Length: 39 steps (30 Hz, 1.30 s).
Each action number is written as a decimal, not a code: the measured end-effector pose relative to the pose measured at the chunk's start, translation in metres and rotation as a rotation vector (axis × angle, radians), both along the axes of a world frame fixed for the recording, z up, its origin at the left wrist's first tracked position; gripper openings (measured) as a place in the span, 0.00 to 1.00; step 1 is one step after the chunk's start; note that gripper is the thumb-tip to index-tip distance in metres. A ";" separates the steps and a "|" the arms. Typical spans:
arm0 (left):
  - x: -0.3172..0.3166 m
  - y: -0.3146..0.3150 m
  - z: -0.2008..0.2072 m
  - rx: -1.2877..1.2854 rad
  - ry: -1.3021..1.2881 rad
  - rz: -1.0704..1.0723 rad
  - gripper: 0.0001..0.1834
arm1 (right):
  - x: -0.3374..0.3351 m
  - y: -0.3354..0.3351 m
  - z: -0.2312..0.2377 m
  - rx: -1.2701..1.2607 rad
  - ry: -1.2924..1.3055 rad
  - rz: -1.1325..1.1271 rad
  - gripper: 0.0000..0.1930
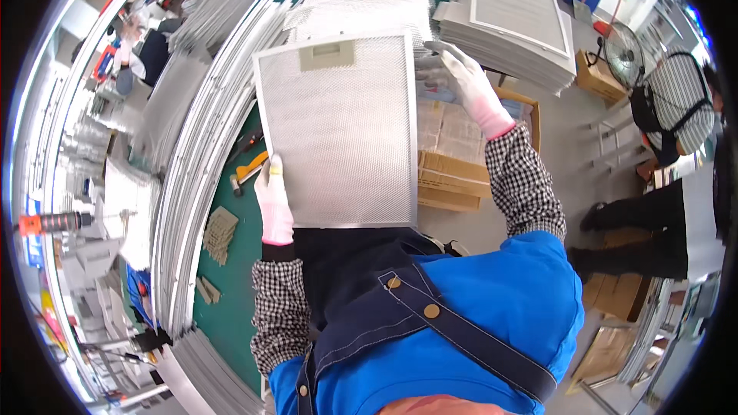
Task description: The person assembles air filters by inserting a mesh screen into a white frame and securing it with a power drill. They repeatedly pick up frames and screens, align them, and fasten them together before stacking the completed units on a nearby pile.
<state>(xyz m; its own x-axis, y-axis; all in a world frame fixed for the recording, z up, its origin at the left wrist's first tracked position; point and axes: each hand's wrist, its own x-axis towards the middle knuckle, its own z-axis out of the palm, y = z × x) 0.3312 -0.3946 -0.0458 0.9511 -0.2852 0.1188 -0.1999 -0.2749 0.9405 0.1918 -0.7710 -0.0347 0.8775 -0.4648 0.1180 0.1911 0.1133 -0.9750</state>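
Mesh panel (346, 131) in a pale metal frame, held before the person's waist at the table (237, 280), with a beige handle plate (327, 55) set at its far edge. The gloved left hand (274, 204) grips its left edge low down, thumb on the mesh face, the other fingers hidden. The gloved right hand (465, 81) is beside the upper right edge, fingers extended and loosely spread, some blurred; I cannot tell whether they touch the frame. Just left of the panel, a yellow-handled hammer (252, 167) lies on the green tabletop, near small beige pieces (221, 232). Long pale frames (201, 150) are stacked farther left. Beyond the right hand stands a panel stack (511, 11); below that hand is a cardboard box (453, 173).
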 end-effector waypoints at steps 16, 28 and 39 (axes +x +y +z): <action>-0.019 0.014 -0.005 -0.057 -0.055 0.003 0.32 | -0.009 0.031 0.050 -0.290 0.022 -0.115 0.15; -0.019 0.017 0.008 0.041 0.134 -0.118 0.31 | -0.001 0.035 0.051 -0.422 0.131 -0.128 0.18; -0.005 0.016 -0.004 0.112 0.201 -0.192 0.34 | 0.003 0.031 0.038 -0.219 -0.035 -0.160 0.22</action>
<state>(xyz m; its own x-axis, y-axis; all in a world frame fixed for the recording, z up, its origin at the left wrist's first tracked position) 0.3262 -0.3784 -0.0494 0.8795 -0.4633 -0.1092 -0.0709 -0.3545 0.9324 0.1947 -0.7404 0.0032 0.7885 -0.5574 0.2601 0.2236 -0.1341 -0.9654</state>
